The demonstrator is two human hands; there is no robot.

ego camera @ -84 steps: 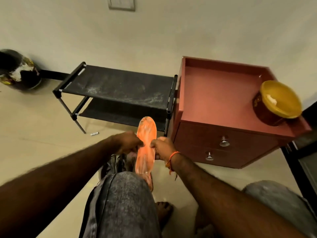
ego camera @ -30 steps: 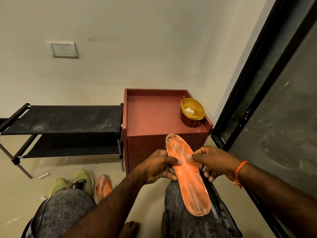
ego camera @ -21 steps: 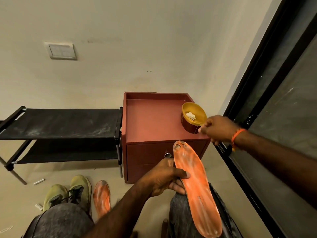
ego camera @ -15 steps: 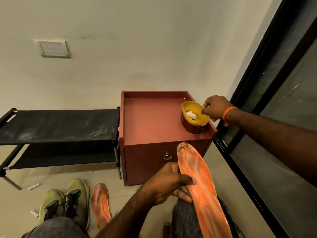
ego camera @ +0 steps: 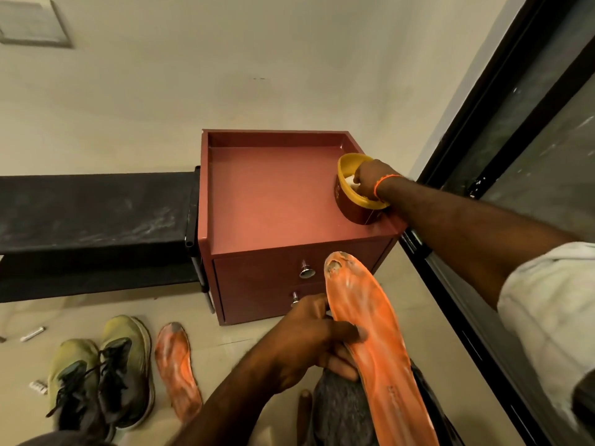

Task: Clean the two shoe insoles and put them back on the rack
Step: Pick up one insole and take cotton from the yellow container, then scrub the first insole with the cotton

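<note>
While the left hand [ego camera: 309, 342] grips one orange insole [ego camera: 373, 342] by its edge, thumb across the top, the insole lies tilted over the person's knee. The right hand [ego camera: 370, 178] reaches into the yellow bowl [ego camera: 357, 204] at the right front corner of the red cabinet [ego camera: 270, 201], fingers curled on a white wad [ego camera: 349, 181]. A second insole [ego camera: 175, 365] lies on the floor beside a pair of olive sneakers [ego camera: 99, 368]. The black shoe rack [ego camera: 96, 207] stands touching the cabinet's left side.

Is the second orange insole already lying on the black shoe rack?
No, the second orange insole lies on the floor beside the green shoes, not on the black rack.
</note>
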